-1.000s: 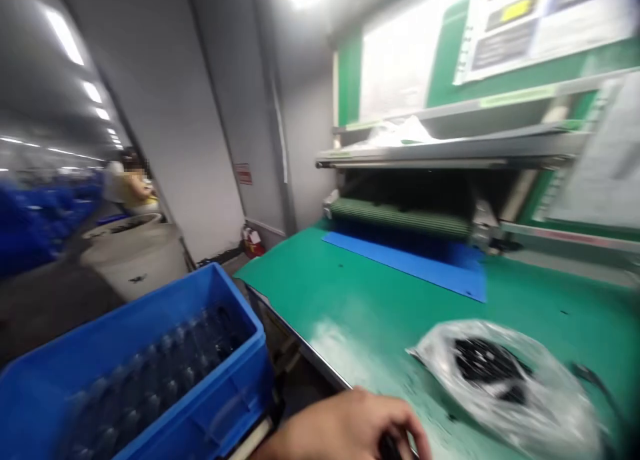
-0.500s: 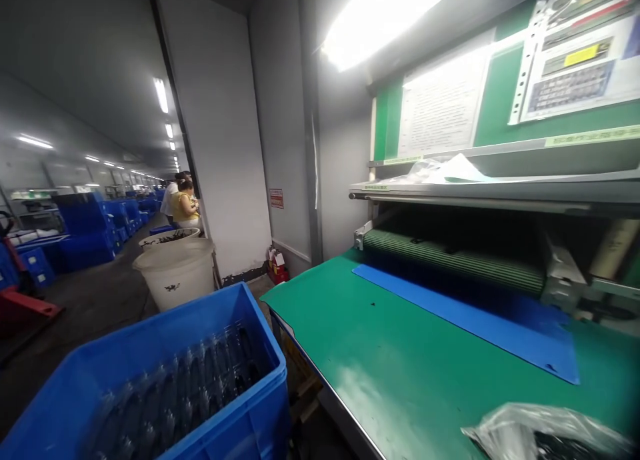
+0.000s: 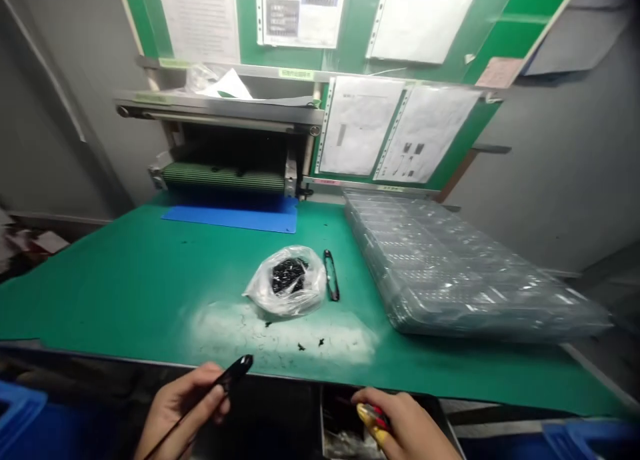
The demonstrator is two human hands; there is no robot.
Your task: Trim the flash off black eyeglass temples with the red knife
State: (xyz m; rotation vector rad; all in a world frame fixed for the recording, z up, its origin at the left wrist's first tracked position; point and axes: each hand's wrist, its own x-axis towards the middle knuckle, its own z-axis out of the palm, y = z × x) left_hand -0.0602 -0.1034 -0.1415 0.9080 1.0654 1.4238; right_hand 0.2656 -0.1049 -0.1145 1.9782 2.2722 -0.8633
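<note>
My left hand point(image 3: 183, 407) is below the green table's front edge, fingers closed on a long thin black strip part point(image 3: 231, 373) whose rounded tip pokes up over the edge. My right hand point(image 3: 403, 425) is lower right, closed round a small tool with a yellow and red handle point(image 3: 371, 419). On the green table point(image 3: 125, 293) lies a clear plastic bag of small black parts point(image 3: 287, 285), with another black strip point(image 3: 331, 274) just right of it. A few black specks lie on the worn pale patch near the edge.
A tall stack of clear blister trays point(image 3: 450, 267) fills the table's right side. At the back, a ribbed green roller machine point(image 3: 225, 177) sits above a blue mat point(image 3: 235, 217). Paper sheets hang on the green board behind. Blue crates show at both bottom corners.
The view has swung from the aisle and blue crate on the left back to the table front. Both hands have come into view, each holding something.
</note>
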